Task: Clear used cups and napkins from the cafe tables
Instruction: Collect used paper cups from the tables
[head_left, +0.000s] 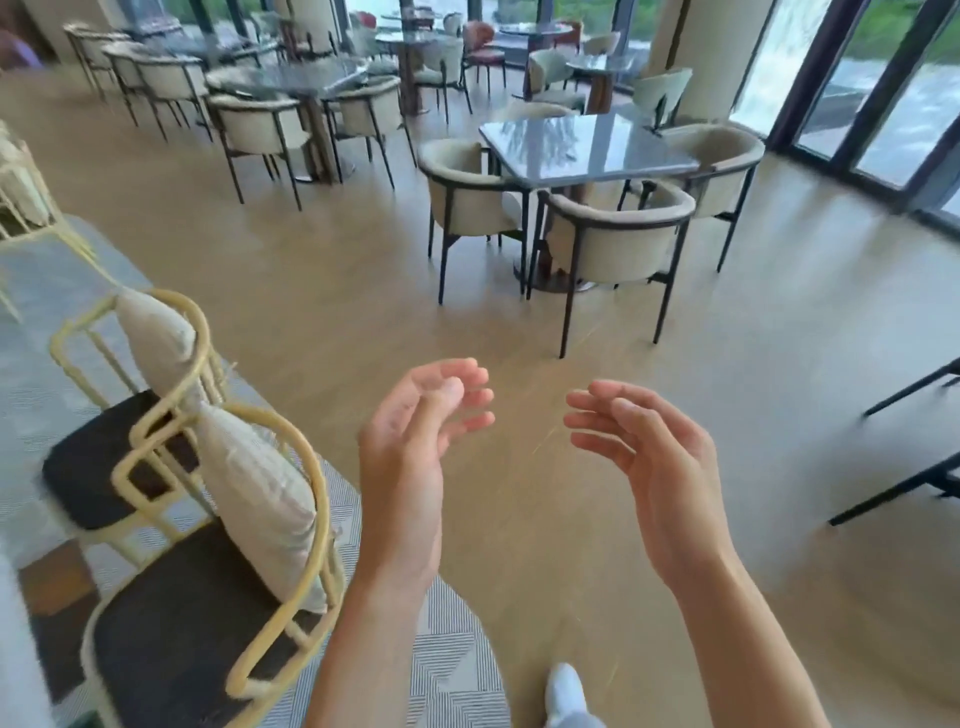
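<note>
tables far off; left hand, right hand loosely curled, empty.

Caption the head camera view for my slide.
Empty hands, left and right, raised over the cafe floor facing a bare grey table.

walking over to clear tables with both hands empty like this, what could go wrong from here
1. The yellow-framed chair with its cushion sits close beside the left hand; an arm or hip could clip it in passing.
2. The patterned rug ends right by the white shoe, so its edge might catch a foot.
3. The right hand is empty too and no tray is visible, so cups may have to be carried by hand. The frame is blurred, so the glossy table ahead is hard to check.
</note>
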